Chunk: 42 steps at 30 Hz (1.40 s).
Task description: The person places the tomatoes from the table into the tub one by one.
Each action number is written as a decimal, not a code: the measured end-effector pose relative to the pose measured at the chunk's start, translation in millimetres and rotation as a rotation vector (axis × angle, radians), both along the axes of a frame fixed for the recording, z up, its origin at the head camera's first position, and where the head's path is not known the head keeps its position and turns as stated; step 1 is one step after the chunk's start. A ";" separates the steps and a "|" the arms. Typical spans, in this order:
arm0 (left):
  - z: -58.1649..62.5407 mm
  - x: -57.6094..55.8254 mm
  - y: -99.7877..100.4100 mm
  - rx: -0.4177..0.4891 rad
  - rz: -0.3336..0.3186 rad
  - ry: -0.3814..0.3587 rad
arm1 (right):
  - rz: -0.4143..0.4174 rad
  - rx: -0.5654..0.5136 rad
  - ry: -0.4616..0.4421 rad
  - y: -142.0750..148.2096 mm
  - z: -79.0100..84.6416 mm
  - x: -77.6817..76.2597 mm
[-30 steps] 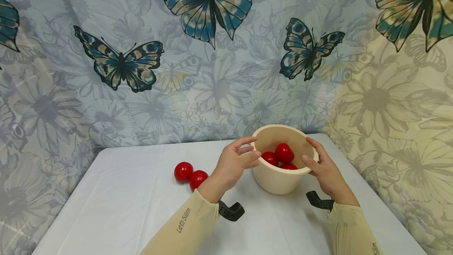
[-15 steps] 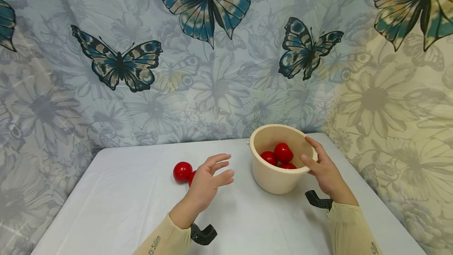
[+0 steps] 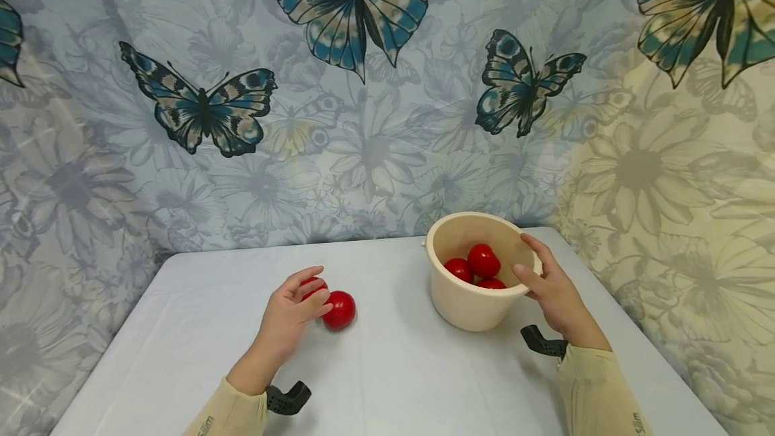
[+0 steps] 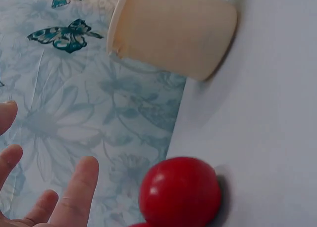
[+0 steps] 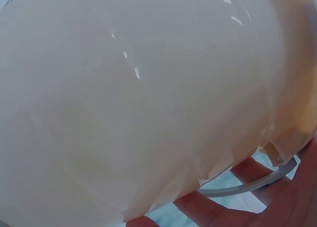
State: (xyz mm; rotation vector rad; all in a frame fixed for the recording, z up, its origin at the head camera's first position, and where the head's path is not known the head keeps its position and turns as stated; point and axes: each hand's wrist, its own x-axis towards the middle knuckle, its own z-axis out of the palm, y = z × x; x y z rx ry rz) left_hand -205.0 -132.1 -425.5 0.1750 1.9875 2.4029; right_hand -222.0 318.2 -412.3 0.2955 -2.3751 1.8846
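Head view, lower left of centre: left hand (image 3: 280, 325), fingers spread, grasping nothing, beside two red balls (image 3: 342, 311); farther ball partly behind the fingers, contact unclear. Lower right: right hand (image 3: 563, 301) pinching right rim of cream bucket (image 3: 469, 307), three red balls inside (image 3: 484, 262).

Pale beige sleeves (image 3: 596, 392), dark printed lettering (image 3: 639, 424), black angular wrist pieces (image 3: 289, 398), bare hands (image 3: 560, 301)

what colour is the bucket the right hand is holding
The bucket in the right hand is plain cream; it shows best in the head view.
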 end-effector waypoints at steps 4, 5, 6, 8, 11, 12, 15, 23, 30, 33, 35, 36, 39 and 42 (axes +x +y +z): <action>-3.3 -5.3 -21.1 -0.069 0.058 -0.040 | 0.002 -0.002 -0.001 -0.3 -0.6 -0.2; -4.1 -6.7 -26.1 -0.077 0.068 -0.049 | 0.002 -0.002 -0.003 -0.5 -0.6 -0.1; -4.7 -7.9 -30.7 -0.094 0.082 -0.059 | 0.001 -0.001 -0.005 -0.6 -0.4 -0.1; -5.9 -10.5 -39.5 -0.118 0.111 -0.073 | 0.003 0.002 -0.006 -0.6 -0.4 -0.2; -10.7 -15.4 -51.3 -0.141 0.146 -0.084 | 0.006 0.002 -0.010 -0.7 0.4 0.0; -13.0 -17.1 -54.6 -0.152 0.155 -0.089 | 0.007 0.002 -0.009 -0.5 0.7 0.2; -20.5 -21.5 -62.9 -0.176 0.160 -0.114 | 0.005 0.007 -0.013 -0.5 1.6 0.4; -39.4 -27.7 -69.1 -0.165 0.110 -0.181 | 0.001 0.001 -0.022 -0.9 1.0 0.4; -52.8 -34.2 -68.8 -0.146 0.079 -0.220 | -0.003 -0.002 -0.015 -1.3 0.1 -0.3; -57.5 -37.5 -68.5 -0.132 0.074 -0.231 | -0.007 -0.003 -0.021 -1.6 -0.3 -1.0; -59.9 -40.2 -68.4 -0.124 0.067 -0.229 | -0.008 -0.003 -0.024 -1.7 -0.3 -1.1; -60.8 -41.5 -68.2 -0.121 0.063 -0.227 | -0.009 -0.003 -0.025 -1.6 -0.4 -1.2; -62.8 -45.2 -67.0 -0.112 0.049 -0.225 | -0.010 -0.002 -0.022 -1.3 -0.1 -0.9; -64.4 -48.3 -65.5 -0.102 0.041 -0.231 | -0.006 -0.003 -0.016 -0.7 0.1 -0.9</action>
